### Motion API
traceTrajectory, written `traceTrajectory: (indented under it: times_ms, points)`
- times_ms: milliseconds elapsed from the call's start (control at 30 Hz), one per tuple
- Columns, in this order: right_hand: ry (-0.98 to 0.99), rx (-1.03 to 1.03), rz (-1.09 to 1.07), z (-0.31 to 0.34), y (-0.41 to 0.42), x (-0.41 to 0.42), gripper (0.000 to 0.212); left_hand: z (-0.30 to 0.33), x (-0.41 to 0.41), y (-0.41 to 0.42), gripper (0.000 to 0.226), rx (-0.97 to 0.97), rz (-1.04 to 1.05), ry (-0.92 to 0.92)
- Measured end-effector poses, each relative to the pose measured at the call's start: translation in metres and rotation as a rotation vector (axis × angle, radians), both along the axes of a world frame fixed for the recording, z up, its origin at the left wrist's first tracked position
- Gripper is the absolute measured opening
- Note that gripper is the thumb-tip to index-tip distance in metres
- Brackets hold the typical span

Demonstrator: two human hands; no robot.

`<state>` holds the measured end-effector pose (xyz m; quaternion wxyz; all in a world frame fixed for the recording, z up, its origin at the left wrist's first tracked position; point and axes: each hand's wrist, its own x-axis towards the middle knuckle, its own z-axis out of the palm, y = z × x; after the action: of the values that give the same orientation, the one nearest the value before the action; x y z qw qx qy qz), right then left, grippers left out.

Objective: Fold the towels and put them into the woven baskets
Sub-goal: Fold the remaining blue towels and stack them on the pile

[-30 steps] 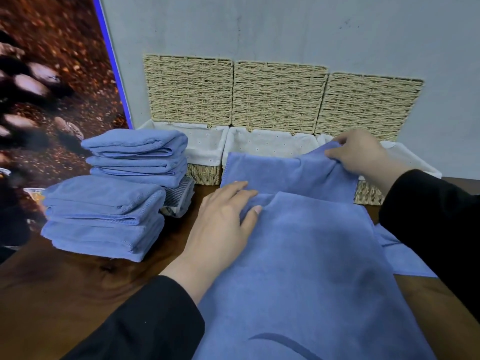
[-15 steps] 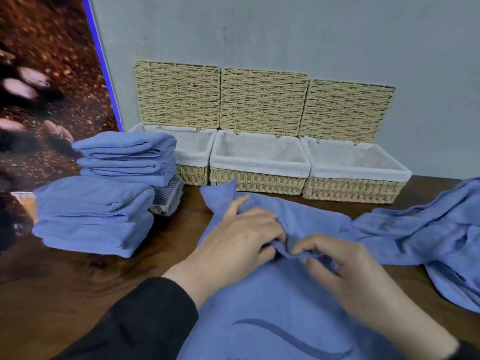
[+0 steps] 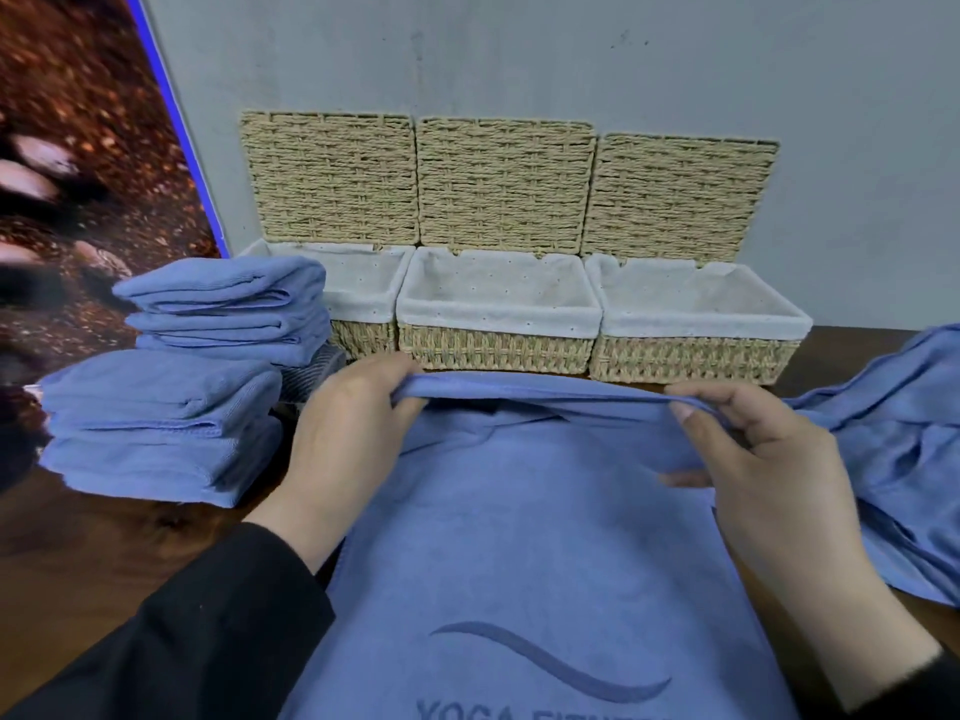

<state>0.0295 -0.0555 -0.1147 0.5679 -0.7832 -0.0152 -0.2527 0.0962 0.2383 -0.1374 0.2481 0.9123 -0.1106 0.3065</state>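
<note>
A blue towel (image 3: pixel 530 537) with a printed wave logo lies spread on the wooden table in front of me. My left hand (image 3: pixel 343 439) pinches its far edge on the left, and my right hand (image 3: pixel 763 459) pinches the same edge on the right, lifting it taut just above the table. Three woven baskets with white liners stand in a row against the wall: left (image 3: pixel 363 314), middle (image 3: pixel 498 345), right (image 3: pixel 696 356). Their lids lean open on the wall and nothing shows inside them.
Two stacks of folded blue towels (image 3: pixel 171 423) sit at the left, the rear stack (image 3: pixel 234 309) hiding part of the left basket. A crumpled blue towel (image 3: pixel 904 449) lies at the right. A grey wall (image 3: pixel 519 54) closes the back.
My hands have moved apart along the towel's far edge and raised it taut. Before, they were bunched together at the middle. The view has shifted closer to the baskets.
</note>
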Motion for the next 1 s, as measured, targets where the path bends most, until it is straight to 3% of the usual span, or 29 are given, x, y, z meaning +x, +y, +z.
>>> traceTrajectory:
  times_ms: [167, 333, 533, 667, 800, 900, 1000]
  points:
    - [0.011, -0.099, -0.051, -0.005, -0.003, 0.002, 0.019, 0.009, -0.005, 0.003, 0.016, -0.164, -0.029, 0.098]
    - [-0.045, -0.111, -0.026, 0.022, -0.008, -0.005, 0.022, 0.053, -0.024, 0.008, 0.022, -0.195, -0.177, 0.138]
    - [-0.166, -0.17, -0.014, 0.058, -0.019, -0.051, 0.023, 0.1, -0.074, 0.019, 0.012, -0.138, -0.202, 0.017]
    - [-0.029, -0.304, 0.054, 0.02, -0.021, -0.101, 0.018, 0.061, -0.123, 0.03, 0.016, -0.122, -0.291, 0.139]
    - [0.248, -0.415, 0.328, -0.028, -0.027, -0.128, 0.021, 0.006, -0.151, 0.044, 0.021, -0.104, -0.398, 0.432]
    - [0.287, -0.522, 0.387, -0.04, -0.03, -0.132, 0.021, -0.014, -0.158, 0.049, 0.023, -0.115, -0.376, 0.493]
    - [0.283, -0.492, 0.362, -0.04, -0.03, -0.133, 0.018, -0.018, -0.156, 0.052, 0.031, -0.131, -0.368, 0.505]
